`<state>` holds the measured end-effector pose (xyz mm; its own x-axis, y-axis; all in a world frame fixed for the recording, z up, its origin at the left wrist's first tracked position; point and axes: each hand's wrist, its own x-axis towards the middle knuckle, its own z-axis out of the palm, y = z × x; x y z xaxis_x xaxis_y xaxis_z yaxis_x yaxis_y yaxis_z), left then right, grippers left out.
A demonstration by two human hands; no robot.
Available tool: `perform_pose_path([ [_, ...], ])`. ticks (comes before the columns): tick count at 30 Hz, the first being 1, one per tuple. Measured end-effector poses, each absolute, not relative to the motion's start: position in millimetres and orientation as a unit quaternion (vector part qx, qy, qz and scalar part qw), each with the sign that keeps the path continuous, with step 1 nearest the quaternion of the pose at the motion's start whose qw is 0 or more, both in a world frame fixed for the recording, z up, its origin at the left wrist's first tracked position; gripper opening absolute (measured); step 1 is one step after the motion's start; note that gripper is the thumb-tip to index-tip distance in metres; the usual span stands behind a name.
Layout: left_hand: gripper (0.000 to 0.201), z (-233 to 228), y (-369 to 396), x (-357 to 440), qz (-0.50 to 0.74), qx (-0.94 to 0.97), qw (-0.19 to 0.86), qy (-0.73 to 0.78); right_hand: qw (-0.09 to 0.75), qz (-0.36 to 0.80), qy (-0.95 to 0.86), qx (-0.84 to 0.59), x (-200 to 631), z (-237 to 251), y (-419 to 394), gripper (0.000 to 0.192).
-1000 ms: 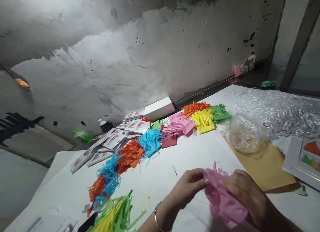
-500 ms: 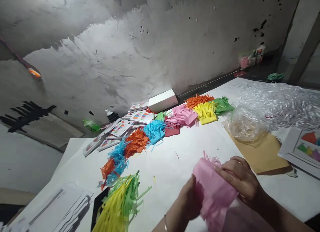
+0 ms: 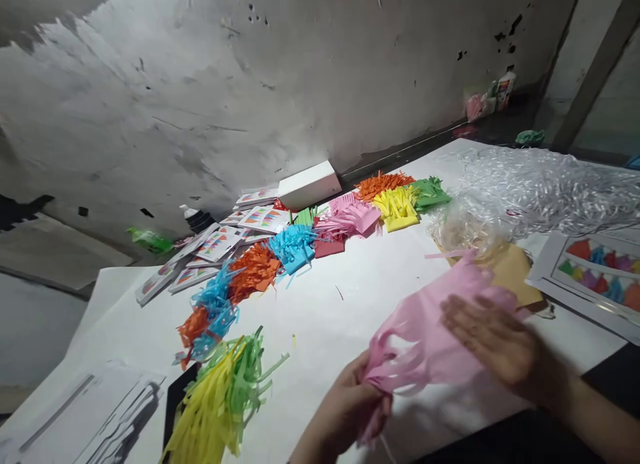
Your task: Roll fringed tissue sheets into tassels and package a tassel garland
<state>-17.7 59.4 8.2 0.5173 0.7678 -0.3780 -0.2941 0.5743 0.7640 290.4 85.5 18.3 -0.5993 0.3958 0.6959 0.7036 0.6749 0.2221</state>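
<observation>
Broadly, a white table (image 3: 350, 304) is spreading beyond the fingers, carrying a heap of clear plastic shreds (image 3: 545, 191) far past the right fingertips and a row of coloured fringed paper bundles (image 3: 300, 241) well beyond the left ones. Nearer, a pink fringed tissue sheet (image 3: 430, 331) is stretching between both hands. The right hand (image 3: 495, 344) is lying across it with fingers spread flat, barely gripping. The left hand (image 3: 345, 411) is pinching its gathered end, fingers closing tightly around it.
</observation>
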Motion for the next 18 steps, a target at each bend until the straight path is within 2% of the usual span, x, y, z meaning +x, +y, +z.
perform_pose_path([
  [2, 0.049, 6, 53, -54, 0.330, 0.342, 0.753, 0.455, 0.283, -0.178, -0.899, -0.282, 264, -12, 78, 0.058],
  [4, 0.045, 7, 43, -85, 0.339, 0.382, 0.650, 0.562, 0.272, -0.109, -0.915, -0.276, 241, -42, 71, 0.062],
  [7, 0.040, 6, 23, -102, 0.377, 0.503, 0.346, 0.696, 0.276, -0.061, -0.912, -0.299, 220, -70, 64, 0.064],
  [9, 0.040, 1, 12, -87, 0.374, 0.608, 0.167, 0.680, 0.279, -0.050, -0.906, -0.315, 214, -78, 61, 0.064],
  [10, 0.042, -4, 8, -73, 0.355, 0.668, 0.127, 0.642, 0.279, -0.044, -0.903, -0.324, 212, -79, 60, 0.064],
  [13, 0.042, -23, 5, -21, 0.273, 0.811, 0.154, 0.494, 0.276, -0.030, -0.899, -0.338, 210, -78, 57, 0.061],
  [15, 0.027, -34, 9, 5, 0.272, 0.834, 0.138, 0.460, 0.273, -0.023, -0.900, -0.339, 213, -75, 53, 0.055],
  [18, 0.022, -40, 14, 17, 0.291, 0.828, 0.132, 0.460, 0.284, -0.004, -0.904, -0.319, 225, -67, 46, 0.043],
])
